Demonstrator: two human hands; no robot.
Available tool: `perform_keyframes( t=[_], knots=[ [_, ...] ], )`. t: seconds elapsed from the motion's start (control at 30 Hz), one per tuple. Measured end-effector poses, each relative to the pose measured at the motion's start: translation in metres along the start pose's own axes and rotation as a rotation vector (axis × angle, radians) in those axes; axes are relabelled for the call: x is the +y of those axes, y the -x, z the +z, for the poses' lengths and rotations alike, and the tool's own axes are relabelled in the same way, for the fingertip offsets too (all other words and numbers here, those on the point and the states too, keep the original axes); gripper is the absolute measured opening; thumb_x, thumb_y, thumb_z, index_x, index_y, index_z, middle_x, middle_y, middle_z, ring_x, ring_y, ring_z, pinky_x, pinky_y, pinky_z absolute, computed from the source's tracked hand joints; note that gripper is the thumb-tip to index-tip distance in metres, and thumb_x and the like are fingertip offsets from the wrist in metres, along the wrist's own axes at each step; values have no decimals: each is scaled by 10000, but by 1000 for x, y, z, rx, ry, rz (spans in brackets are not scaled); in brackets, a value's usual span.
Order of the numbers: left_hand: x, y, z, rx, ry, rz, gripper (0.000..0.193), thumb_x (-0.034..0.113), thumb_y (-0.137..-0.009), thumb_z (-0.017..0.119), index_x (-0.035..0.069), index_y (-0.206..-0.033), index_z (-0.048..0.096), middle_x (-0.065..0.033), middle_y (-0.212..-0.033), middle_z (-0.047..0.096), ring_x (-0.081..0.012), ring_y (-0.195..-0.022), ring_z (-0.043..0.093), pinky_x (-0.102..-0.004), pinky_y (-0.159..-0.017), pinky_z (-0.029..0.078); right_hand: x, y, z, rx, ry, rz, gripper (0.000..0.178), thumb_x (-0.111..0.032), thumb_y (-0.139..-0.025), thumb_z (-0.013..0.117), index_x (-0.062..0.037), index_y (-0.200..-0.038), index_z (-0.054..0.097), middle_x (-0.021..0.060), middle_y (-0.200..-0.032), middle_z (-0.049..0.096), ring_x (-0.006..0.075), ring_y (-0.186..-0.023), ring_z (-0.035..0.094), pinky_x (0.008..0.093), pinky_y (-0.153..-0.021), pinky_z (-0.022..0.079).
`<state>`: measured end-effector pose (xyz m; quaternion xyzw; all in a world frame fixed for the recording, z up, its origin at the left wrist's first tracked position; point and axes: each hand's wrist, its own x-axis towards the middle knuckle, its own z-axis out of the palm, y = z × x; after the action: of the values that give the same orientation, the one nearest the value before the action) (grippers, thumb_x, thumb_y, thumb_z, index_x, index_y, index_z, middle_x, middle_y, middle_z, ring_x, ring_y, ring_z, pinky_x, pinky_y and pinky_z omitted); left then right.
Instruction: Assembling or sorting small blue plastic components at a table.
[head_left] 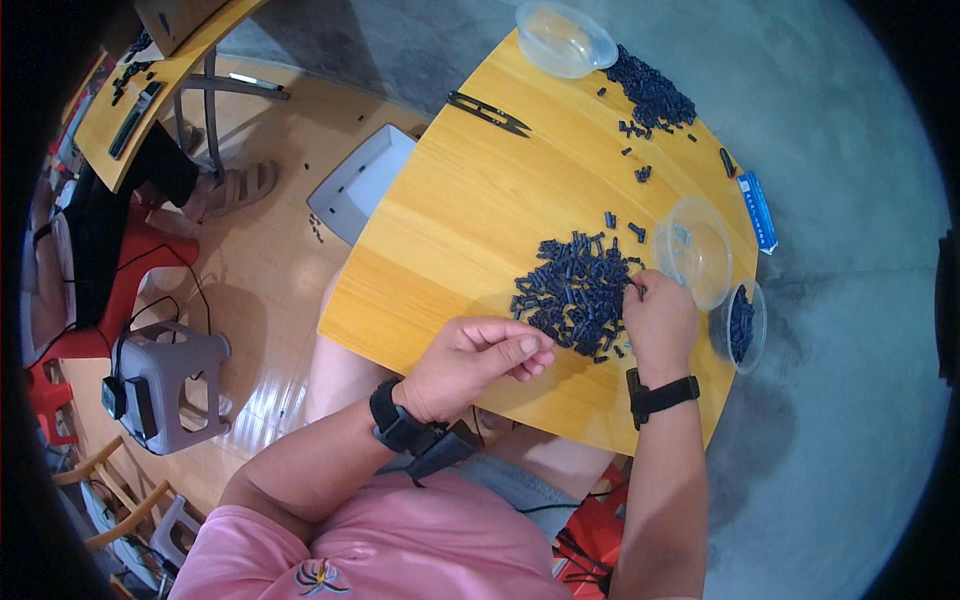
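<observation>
A heap of small dark blue-black, tube-like pieces (575, 285) lies on the yellow wooden table in front of me. My right hand (662, 315) is at the right edge of the heap, its thumb and fingertips pinched together on a small dark piece, most of it hidden. To the left of the heap's near side, my left hand (485, 362) is held with fingers curled and thumb pressed against them; whatever lies between them is too small or hidden to make out. Just beyond my right hand stands a clear plastic bowl (705, 255).
A second clear bowl (745, 325) at the right table edge holds dark pieces. Farther off are another pile (650, 90), a clear bowl (565, 42) and black thread snips (490, 112). A blue-and-white packet (757, 212) lies by the wall. A white tray (365, 185) sits on the floor.
</observation>
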<state>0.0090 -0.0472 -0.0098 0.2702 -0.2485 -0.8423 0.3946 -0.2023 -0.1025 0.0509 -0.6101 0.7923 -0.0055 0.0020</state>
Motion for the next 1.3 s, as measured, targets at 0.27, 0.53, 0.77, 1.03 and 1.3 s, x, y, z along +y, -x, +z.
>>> perform_keyframes(
  t=[0.27, 0.53, 0.77, 1.03, 1.3],
  knots=[
    [1, 1, 2, 8, -19, -16, 224, 134, -936, 557, -18, -1080, 633, -106, -973, 678, -152, -866, 636, -276, -772, 511, 7, 0, 1, 43, -13, -35, 114, -157, -765, 639, -58, -816, 666, 168, -755, 656, 349, -718, 644, 424, -644, 517],
    [2, 3, 12, 30, -200, 35, 225, 99, -897, 613, -9, -1094, 628, -95, -1003, 673, -130, -919, 627, -266, -808, 501, 0, 76, -28, -94, -474, -101, 107, -111, -746, 650, -25, -803, 621, 148, -696, 634, 304, -627, 631, 392, -590, 504],
    [-1, 19, 28, -67, -270, -27, 228, 100, -868, 654, 3, -1073, 631, -61, -945, 683, -98, -829, 640, -208, -680, 501, -14, 128, -14, -15, -596, -275, 148, -80, -746, 639, -26, -877, 598, 142, -760, 632, 303, -688, 627, 406, -610, 498],
    [-4, 26, 35, -3, -258, -126, 194, 114, -867, 659, 38, -1044, 640, -33, -863, 681, -62, -698, 626, -163, -487, 401, -11, 143, -9, 61, -677, -349, 151, -41, -756, 628, -14, -899, 585, 155, -788, 618, 318, -690, 616, 402, -596, 493],
    [-6, 31, 35, 8, -157, -123, 198, 95, -880, 634, 30, -1067, 631, -48, -873, 682, -78, -713, 631, -170, -543, 462, -7, 149, -11, 36, -993, -201, 140, -18, -785, 660, 1, -920, 628, 123, -783, 639, 197, -654, 641, 298, -579, 502]
  ],
)
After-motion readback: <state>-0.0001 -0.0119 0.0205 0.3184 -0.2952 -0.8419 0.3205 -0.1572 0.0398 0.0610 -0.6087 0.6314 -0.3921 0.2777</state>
